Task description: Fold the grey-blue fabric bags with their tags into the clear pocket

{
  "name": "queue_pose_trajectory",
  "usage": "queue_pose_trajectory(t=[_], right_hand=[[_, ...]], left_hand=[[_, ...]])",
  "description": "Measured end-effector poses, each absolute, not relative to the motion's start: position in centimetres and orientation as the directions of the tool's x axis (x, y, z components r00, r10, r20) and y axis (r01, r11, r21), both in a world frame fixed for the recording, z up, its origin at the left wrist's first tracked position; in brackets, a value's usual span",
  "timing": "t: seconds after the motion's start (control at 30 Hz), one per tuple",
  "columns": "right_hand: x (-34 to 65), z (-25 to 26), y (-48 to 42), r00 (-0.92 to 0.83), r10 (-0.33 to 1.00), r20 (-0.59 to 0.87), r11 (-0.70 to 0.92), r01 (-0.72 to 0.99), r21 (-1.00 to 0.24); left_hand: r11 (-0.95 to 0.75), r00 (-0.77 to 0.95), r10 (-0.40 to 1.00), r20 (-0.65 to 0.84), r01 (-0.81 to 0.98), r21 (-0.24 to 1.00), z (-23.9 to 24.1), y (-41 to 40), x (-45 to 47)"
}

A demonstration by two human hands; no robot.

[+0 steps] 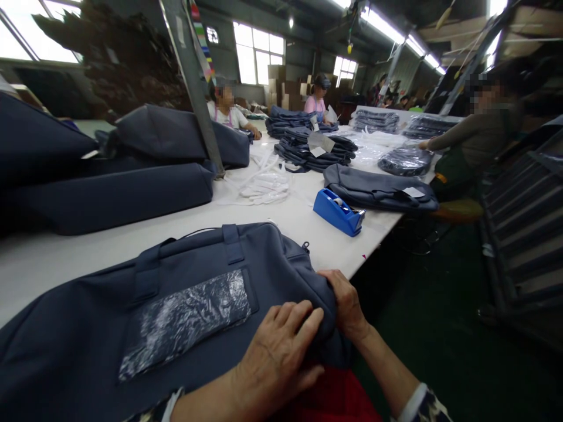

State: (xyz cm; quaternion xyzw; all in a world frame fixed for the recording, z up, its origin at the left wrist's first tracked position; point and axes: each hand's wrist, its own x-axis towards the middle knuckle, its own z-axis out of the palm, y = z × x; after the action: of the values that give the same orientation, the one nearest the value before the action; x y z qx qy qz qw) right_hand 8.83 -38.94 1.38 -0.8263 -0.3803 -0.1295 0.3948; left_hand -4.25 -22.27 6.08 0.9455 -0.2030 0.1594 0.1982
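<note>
Navy fabric bag (176, 305), soft corner seemingly pinched under both hands' fingers (303, 319).

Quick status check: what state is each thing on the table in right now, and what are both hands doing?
Large navy fabric bag: lying flat on the white table, its end gripped by both hands.
Clear plastic film: crinkled, covering the bag's pocket.
Left hand: palm down, pressing the bag's end.
Right hand: fingers pinching the bag's corner.
Blue tape dispenser: standing untouched.
Folded navy bags: stacked.
</note>
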Motion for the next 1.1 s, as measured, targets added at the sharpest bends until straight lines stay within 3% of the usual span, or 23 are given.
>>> queue_pose_trajectory(t=[0.13,0.23,0.47,0.63,0.73,0.83,1.1], right_hand=[[10.4,1.9,-39.9,0.706,0.577,0.411,-0.368,0.674,-0.640],[11.9,2.2,-41.0,0.738,0.625,0.256,-0.363,0.564,-0.742],[14.1,1.6,-41.8,0.772,0.626,0.110,-0.348,0.403,-0.847],[15.3,1.7,-42.7,0.739,0.671,-0.058,-0.324,0.222,-0.920],[15.5,2.7,-43.5,0.695,0.705,-0.139,-0.329,0.147,-0.933],[15.4,3.4,-43.9,0.688,0.695,-0.209,-0.364,0.086,-0.928],[15.6,3.8,-41.3,0.702,0.616,-0.357,-0.544,0.052,-0.837]], left_hand=[[-0.872,0.852,-0.399,0.339,-0.467,0.148,5.2,-22.5,-4.0],[-0.819,0.818,-0.462,0.343,-0.542,0.187,4.9,-22.6,-4.0],[-0.759,0.772,-0.482,0.414,-0.604,0.243,3.9,-22.7,-4.0],[-0.734,0.801,-0.493,0.340,-0.593,0.332,3.5,-22.3,-3.8],[-0.753,0.850,-0.431,0.303,-0.523,0.398,3.7,-22.3,-4.1],[-0.790,0.874,-0.392,0.287,-0.480,0.381,3.7,-22.6,-4.3],[-0.790,0.843,-0.529,0.093,-0.529,0.310,3.4,-22.9,-4.4]])
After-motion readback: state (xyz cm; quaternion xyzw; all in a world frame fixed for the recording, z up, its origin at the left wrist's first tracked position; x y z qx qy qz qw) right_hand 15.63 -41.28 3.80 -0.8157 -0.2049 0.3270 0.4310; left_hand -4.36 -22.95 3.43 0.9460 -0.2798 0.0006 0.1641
